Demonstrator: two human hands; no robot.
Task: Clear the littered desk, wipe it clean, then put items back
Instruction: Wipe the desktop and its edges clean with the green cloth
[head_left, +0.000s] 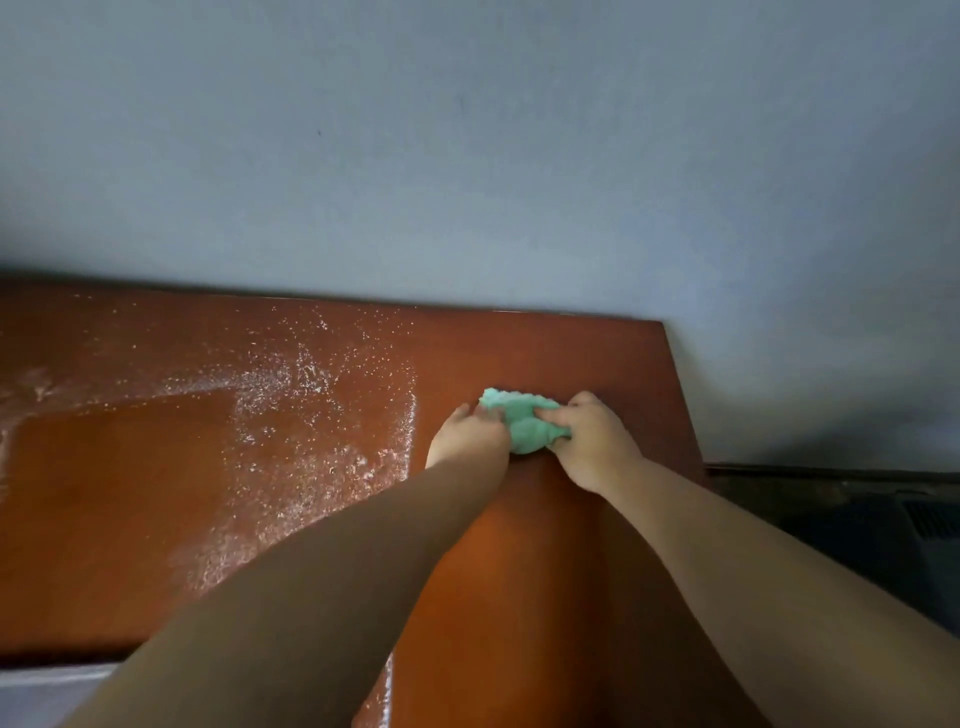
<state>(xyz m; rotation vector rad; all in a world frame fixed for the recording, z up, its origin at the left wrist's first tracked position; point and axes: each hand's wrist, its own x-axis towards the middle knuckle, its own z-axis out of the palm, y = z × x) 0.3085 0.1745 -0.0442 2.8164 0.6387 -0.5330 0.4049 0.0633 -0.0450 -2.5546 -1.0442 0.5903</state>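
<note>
Where both forearms reach up from the bottom of the frame, the left hand (470, 436) and right hand (592, 441) meet just right of centre, each with fingers curled onto a bunched green cloth (519, 422) lying on the reddish-brown desk (597, 358). White powder (311, 395) speckles the desk left of centre. Beyond, a grey-blue wall (467, 156) fills the upper frame.

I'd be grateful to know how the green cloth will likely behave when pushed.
Probably floppy: the green cloth is bunched into folds between the left hand and right hand. Likely light, being small and crumpled. It should gather the white powder rather than slip.
</note>
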